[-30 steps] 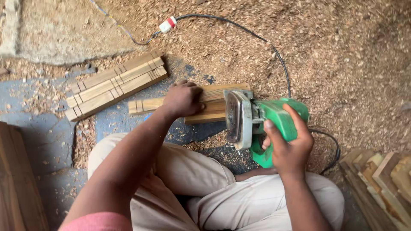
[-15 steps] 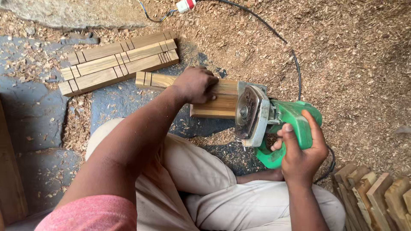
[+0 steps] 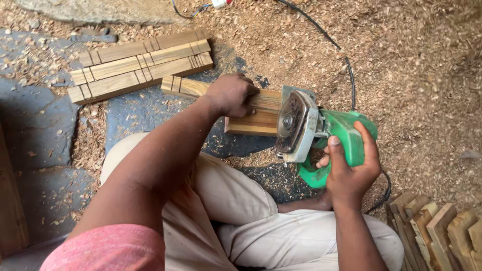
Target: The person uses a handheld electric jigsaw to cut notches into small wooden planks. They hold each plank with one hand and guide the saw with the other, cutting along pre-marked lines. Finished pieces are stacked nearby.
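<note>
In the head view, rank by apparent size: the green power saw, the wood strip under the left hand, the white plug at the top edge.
1. Green power saw, though nearer the camera.
2. Wood strip, partly hidden under the left hand.
3. White plug, clearly smallest, cut off by the frame.

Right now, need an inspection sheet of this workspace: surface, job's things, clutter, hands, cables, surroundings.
Surface: stone floor, sawdust over most of it.
Job's things: wood piece on the floor; green saw at its right end.
Clutter: three notched slats side by side, top left.
Hands: left hand presses on the wood piece; right hand grips the saw handle.
Cables: black cord runs from the saw toward the top edge; plug there.
Surroundings: stacked blocks bottom right; plank at left edge.
</note>
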